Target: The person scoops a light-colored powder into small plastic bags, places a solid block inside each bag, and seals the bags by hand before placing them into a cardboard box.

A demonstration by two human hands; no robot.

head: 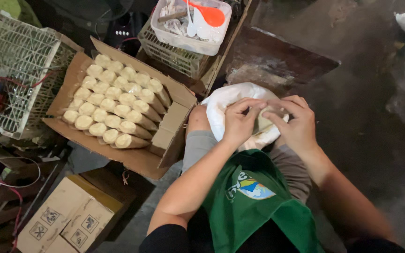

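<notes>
My left hand point(240, 122) and my right hand point(295, 125) meet over a small pale wrapped roll point(264, 120), fingers curled around it from both sides. The roll is mostly hidden by my fingers. Under my hands a white plastic bag point(226, 100) rests on my knees, above a green apron point(254, 201). To the left stands an open cardboard box point(165, 133) filled with rows of several cream-coloured wrapped rolls point(113, 100) lying side by side.
A clear plastic tub point(191, 42) with an orange spoon point(207, 14) and white utensils sits on a pale crate point(169, 56) at the top. A white lattice crate point(19, 65) lies at the left, a closed carton point(69, 218) at the bottom left. Dark floor at the right.
</notes>
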